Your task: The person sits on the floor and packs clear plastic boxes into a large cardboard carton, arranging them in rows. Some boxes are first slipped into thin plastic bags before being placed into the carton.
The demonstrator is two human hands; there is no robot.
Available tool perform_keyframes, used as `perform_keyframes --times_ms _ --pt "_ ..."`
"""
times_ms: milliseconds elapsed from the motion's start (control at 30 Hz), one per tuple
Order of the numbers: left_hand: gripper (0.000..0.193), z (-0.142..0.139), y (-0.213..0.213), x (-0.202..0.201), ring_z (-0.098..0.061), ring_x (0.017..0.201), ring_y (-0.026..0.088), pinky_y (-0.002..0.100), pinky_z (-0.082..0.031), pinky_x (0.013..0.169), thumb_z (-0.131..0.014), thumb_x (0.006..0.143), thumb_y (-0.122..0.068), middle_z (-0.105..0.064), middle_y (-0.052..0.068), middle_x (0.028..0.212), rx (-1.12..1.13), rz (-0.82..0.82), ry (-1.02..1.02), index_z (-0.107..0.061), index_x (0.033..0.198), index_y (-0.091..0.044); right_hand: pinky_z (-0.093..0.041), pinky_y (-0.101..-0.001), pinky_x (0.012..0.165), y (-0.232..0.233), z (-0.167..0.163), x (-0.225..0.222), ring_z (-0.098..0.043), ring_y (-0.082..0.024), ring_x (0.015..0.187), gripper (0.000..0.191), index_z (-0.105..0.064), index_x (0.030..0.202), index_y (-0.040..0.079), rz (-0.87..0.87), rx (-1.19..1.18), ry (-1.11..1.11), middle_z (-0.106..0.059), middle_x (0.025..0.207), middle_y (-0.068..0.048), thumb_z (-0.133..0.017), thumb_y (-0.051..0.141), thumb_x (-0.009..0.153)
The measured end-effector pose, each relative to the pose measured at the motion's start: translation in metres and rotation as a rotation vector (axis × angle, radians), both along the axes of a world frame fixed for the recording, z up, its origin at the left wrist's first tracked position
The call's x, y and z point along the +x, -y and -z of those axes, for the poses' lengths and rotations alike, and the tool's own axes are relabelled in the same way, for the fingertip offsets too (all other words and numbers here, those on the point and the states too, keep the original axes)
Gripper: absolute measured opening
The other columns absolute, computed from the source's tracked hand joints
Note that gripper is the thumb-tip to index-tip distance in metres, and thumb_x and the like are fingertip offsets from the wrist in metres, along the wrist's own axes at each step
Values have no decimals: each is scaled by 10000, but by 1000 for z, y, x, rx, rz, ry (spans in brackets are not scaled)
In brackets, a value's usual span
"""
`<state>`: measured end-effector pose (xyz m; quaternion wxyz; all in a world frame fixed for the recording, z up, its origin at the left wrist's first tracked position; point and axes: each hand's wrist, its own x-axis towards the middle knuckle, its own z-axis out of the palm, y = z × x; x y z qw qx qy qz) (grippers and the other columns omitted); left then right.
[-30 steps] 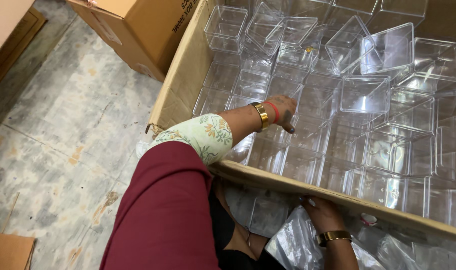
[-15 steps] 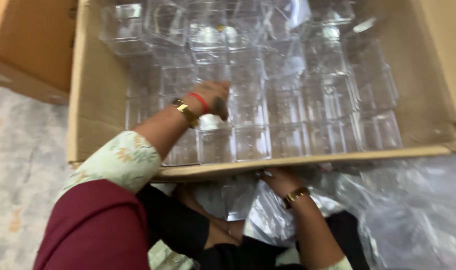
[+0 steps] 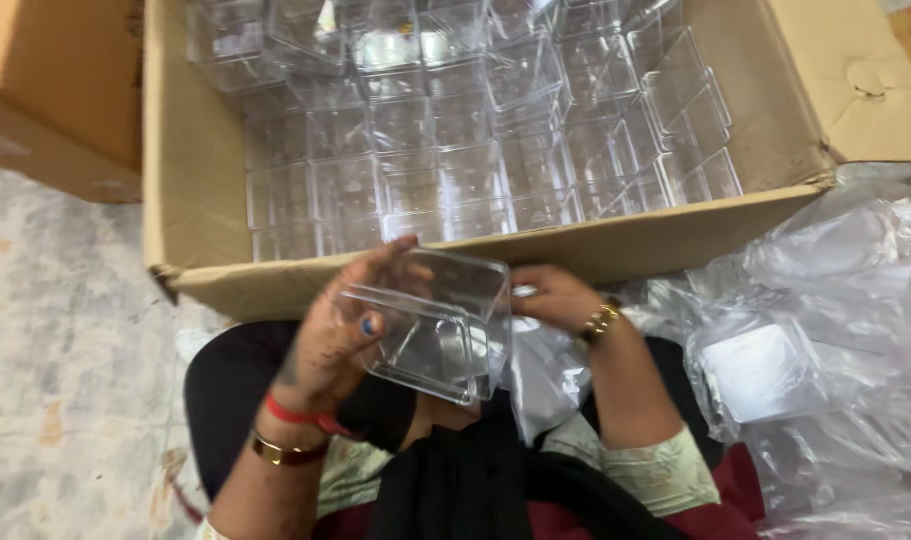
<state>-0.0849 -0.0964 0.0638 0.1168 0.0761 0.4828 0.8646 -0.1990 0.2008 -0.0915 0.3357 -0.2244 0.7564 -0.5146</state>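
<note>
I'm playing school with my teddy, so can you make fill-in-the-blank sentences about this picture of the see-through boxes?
1. The left hand holds a clear plastic ____.
2. Many more clear boxes sit packed inside a big ____ carton.
3. The right hand wears a gold-coloured ____ on its wrist.
4. The carton stands on a ____ floor.

Missing words: box; cardboard; bracelet or watch; stone-patterned

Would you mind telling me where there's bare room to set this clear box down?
Bare floor lies left of the carton, below the second carton. The carton's boxes are packed tight; plastic bags crowd the right.
</note>
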Motion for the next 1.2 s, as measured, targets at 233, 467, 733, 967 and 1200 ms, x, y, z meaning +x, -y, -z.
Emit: perform_keyframes --times_ms 233,467,733,967,1200 --pt "765 39 -23 34 -535 1363 251 432 -434 1167 -723 964 -346 -486 140 1555 108 -214 32 -403 1559 12 -360 -393 1267 34 -103 59 -512 -228 1463 1030 -241 1671 91 -205 -719 14 -608 1507 -128 -800 489 902" --pt "929 39 -50 40 -338 1554 323 446 -310 1257 -510 1040 -603 -176 191 1732 -636 -564 -355 -84 1666 -64 -366 -402 1231 65 -120 95 -485 -246 1475 933 -307 1629 83 155 -628 -224 -395 1673 -109 -810 392 907" --pt "1320 15 -42 37 -221 1624 406 500 -277 1296 -458 859 -895 -123 253 1745 -838 -351 -436 155 1665 -48 -306 -413 1290 40 -127 93 -400 -248 1568 967 -343 1641 61 109 -602 -331 -417 1690 -127 -790 490 900" --pt "1354 -1 -61 33 -256 1582 377 498 -314 1263 -787 790 -592 -74 213 1730 -706 -84 -357 145 1670 -153 -389 -425 1255 15 -141 86 -550 -254 1436 1075 -317 1661 69 165 -588 -256 -623 1474 -159 -793 580 845" --pt "1199 -20 -67 27 -179 1655 350 481 -183 1329 -859 776 -346 -230 193 1749 -447 -108 -274 -143 1709 -112 -414 -435 1219 15 -139 92 -559 -245 1390 1067 -296 1648 30 385 -796 -303 -607 1458 -163 -821 533 868"
